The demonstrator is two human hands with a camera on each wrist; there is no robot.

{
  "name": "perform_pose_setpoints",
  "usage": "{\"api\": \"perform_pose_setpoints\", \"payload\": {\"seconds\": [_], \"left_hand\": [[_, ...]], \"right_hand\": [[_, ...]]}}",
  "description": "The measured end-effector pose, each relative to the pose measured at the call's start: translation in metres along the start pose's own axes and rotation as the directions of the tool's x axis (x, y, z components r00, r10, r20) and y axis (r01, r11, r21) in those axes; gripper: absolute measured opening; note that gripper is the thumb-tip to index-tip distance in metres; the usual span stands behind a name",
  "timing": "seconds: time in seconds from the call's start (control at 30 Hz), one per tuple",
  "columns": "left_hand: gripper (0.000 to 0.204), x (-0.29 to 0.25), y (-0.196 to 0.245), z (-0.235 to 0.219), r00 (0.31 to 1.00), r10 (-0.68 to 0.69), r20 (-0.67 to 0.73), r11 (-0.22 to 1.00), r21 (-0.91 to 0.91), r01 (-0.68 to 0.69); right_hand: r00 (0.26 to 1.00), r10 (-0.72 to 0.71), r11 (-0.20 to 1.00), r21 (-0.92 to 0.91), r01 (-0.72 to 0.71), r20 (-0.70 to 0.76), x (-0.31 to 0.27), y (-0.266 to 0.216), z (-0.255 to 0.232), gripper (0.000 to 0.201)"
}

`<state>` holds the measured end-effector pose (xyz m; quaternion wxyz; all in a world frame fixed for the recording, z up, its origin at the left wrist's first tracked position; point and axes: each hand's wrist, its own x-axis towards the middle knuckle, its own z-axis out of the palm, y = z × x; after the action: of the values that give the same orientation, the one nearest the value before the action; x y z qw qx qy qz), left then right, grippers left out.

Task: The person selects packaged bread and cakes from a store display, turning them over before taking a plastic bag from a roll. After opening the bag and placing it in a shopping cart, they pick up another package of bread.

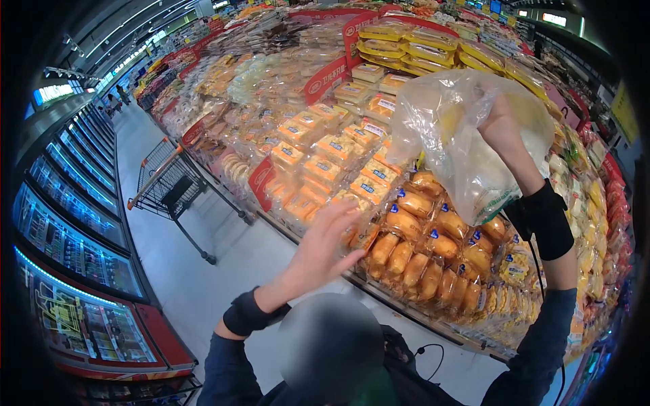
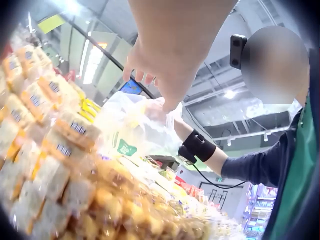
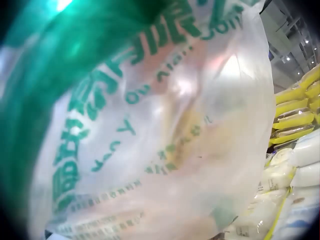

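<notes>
In the head view a translucent plastic bag (image 1: 440,128) hangs from my right hand (image 1: 502,125), whose fingers grip its top. Yellowish contents show faintly through the plastic. Green print covers the bag (image 3: 150,130) in the right wrist view, where the hand itself is out of sight. My left hand (image 1: 322,245) is raised in front of packaged cakes (image 1: 321,168) and wrapped bread rolls (image 1: 405,222), its fingers spread and holding nothing. The left wrist view has the left hand (image 2: 167,65) in front of the bag (image 2: 135,122); whether they touch there is unclear.
A shopping cart (image 1: 172,177) stands in the aisle at left, beside lit glass-door coolers (image 1: 74,210). Yellow packages (image 1: 430,44) are stacked behind the bag. Red signs (image 1: 326,79) rise between heaps of packaged food.
</notes>
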<state>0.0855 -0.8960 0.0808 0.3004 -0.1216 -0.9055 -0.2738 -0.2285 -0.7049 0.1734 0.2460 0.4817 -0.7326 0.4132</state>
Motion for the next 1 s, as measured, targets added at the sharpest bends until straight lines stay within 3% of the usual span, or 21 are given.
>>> {"api": "perform_pose_setpoints", "payload": {"seconds": [0.07,0.17,0.27,0.37,0.47,0.5,0.57,0.63,0.7,0.8,0.83,0.93,1.0], "left_hand": [[0.076,0.047,0.000,-0.004,0.992,0.111,-0.062,0.988,0.111,-0.103],[0.088,0.115,-0.006,0.000,0.962,0.257,-0.097,0.934,0.279,-0.222],[0.091,0.164,-0.022,0.012,0.946,0.308,-0.103,0.902,0.348,-0.256],[0.073,0.194,-0.029,0.023,0.980,0.196,-0.045,0.925,0.341,-0.170],[0.048,0.213,-0.041,0.026,0.971,0.220,0.096,0.961,0.149,-0.232],[0.028,0.212,-0.031,0.021,0.983,0.174,0.056,0.985,0.007,-0.175],[0.027,0.218,-0.040,0.022,0.991,0.136,0.013,0.990,0.038,-0.136],[0.025,0.221,-0.042,0.018,0.994,0.100,-0.043,0.995,-0.006,-0.101],[0.026,0.236,-0.061,0.015,0.984,0.126,-0.122,0.982,0.158,-0.106],[0.026,0.259,-0.080,0.003,0.947,0.177,-0.266,0.907,0.417,-0.052],[0.026,0.261,-0.083,-0.002,0.927,0.202,-0.316,0.866,0.500,-0.018],[0.024,0.256,-0.094,-0.007,0.922,0.311,-0.229,0.711,0.701,-0.065],[0.026,0.246,-0.118,0.004,0.996,0.068,-0.058,0.722,0.691,-0.009]], "right_hand": [[0.997,-0.045,0.967,-0.247,0.059,0.061,0.001,-0.011,-0.006,0.037],[0.988,-0.124,0.982,-0.132,0.136,0.095,0.005,-0.025,-0.007,0.035],[0.984,-0.144,0.988,-0.049,0.150,0.107,-0.002,-0.055,-0.020,0.033],[0.988,-0.087,0.996,0.018,0.086,0.127,-0.013,-0.078,-0.037,0.032],[0.988,-0.137,0.991,0.002,0.137,0.073,-0.025,-0.100,-0.059,0.028],[0.990,-0.136,0.991,0.003,0.136,0.044,-0.028,-0.103,-0.067,0.026],[0.991,-0.134,0.991,0.002,0.134,-0.013,-0.034,-0.107,-0.082,0.024],[0.981,-0.171,0.973,0.141,0.183,-0.091,-0.044,-0.106,-0.091,0.023],[0.970,-0.210,0.951,0.204,0.232,-0.123,-0.055,-0.108,-0.101,0.024],[0.980,-0.025,0.942,0.323,0.090,-0.199,-0.074,-0.116,-0.110,0.022],[0.979,0.003,0.957,0.284,0.056,-0.203,-0.081,-0.116,-0.114,0.022],[0.983,0.030,0.958,0.285,0.024,-0.182,-0.098,-0.116,-0.117,0.023],[0.986,0.042,0.948,0.319,0.013,-0.163,-0.108,-0.115,-0.114,0.024]]}}
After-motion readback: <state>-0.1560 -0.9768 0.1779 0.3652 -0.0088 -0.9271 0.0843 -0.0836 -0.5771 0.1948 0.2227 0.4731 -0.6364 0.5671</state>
